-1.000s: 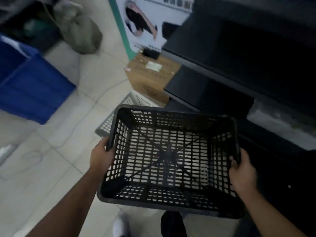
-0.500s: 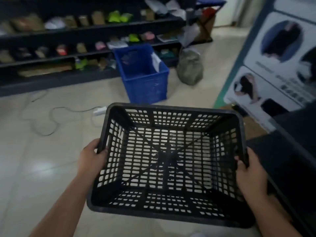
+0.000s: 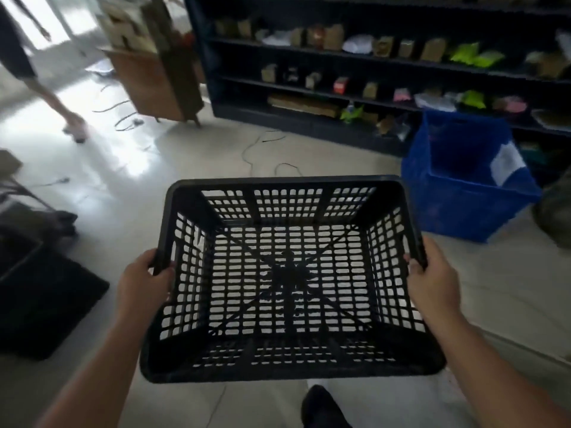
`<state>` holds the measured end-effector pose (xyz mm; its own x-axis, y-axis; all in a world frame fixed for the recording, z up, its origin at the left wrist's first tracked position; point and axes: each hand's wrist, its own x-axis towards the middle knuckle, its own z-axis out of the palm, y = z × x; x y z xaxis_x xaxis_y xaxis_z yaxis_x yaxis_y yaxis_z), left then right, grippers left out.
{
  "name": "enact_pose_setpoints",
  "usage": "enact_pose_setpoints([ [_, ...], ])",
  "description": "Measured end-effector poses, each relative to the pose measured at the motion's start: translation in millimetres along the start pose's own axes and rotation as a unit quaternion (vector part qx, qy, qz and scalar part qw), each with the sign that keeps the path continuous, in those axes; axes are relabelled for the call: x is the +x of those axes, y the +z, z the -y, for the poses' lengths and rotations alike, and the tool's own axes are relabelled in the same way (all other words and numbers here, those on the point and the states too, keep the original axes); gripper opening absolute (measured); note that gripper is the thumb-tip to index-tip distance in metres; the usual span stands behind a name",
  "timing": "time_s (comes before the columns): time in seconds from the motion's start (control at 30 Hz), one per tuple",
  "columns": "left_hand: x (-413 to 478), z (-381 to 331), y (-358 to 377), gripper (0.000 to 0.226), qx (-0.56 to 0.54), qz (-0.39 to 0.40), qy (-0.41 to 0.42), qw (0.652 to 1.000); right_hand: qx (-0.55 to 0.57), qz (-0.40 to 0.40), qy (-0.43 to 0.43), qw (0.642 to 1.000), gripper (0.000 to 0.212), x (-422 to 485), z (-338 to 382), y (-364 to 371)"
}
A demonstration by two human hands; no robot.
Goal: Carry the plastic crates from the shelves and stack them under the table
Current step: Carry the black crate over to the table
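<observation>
Head view looks down over one pale tiled floor [image 3: 309, 156] that fills most of the room, glossy with window light at the upper left and strewn with a few thin cables. One long dark shelving unit [image 3: 370, 72] runs along the far side, its shelves lined with many small boxes and packets. One black plastic crate [image 3: 287, 273], empty and slatted so the floor shows through, is held level in the air in front of the person. One blue crate [image 3: 463, 193] stands on the floor near the shelves, right of the black one. One dark mat [image 3: 46, 304] lies at the left. Two hands carry the black crate: the left hand [image 3: 139, 282] is curled tight around its left rim, the right hand [image 3: 432, 279] around its right rim. Another person's leg [image 3: 55, 97] shows at the upper left.
</observation>
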<state>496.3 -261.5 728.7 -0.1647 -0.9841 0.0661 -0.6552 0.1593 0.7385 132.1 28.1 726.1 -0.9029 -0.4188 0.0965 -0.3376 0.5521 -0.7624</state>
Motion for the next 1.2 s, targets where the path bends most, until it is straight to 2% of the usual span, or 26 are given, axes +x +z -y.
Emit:
enact_pose_setpoints([
  [0.13, 30.8, 39.3, -56.5, 0.025, 0.013, -0.090, -0.043, 0.995, 0.023, 0.083, -0.090, 0.992, 0.049, 48.6, 79.3, 101.0],
  [0.23, 50.0, 70.6, -101.7, 0.021, 0.005, -0.152, -0.125, 0.981, 0.030, 0.147, -0.145, 0.978, 0.048, 74.0, 149.1, 177.7],
  [0.4, 61.2, 114.7, -168.6, 0.024, -0.011, -0.276, -0.195, 0.941, 0.061, 0.229, -0.248, 0.939, 0.048, 83.7, 274.7, 295.6],
  [0.6, 66.6, 188.1, -241.5, 0.029, -0.025, -0.377, -0.291, 0.879, 0.072, 0.337, -0.325, 0.881, 0.046, 35.4, 399.8, 429.2],
  [0.83, 115.3, 299.5, -333.8, 0.032, -0.032, -0.417, -0.358, 0.835, 0.059, 0.386, -0.345, 0.854, 0.047, -55.1, 516.2, 571.7],
  [1.07, 200.8, 376.7, -426.3, 0.024, -0.023, -0.399, -0.391, 0.829, 0.049, 0.409, -0.347, 0.842, 0.048, -108.4, 617.0, 681.4],
  [1.2, 266.5, 428.3, -460.0, 0.026, -0.023, -0.396, -0.396, 0.828, 0.048, 0.423, -0.343, 0.838, 0.049, -121.1, 669.2, 756.0],
])
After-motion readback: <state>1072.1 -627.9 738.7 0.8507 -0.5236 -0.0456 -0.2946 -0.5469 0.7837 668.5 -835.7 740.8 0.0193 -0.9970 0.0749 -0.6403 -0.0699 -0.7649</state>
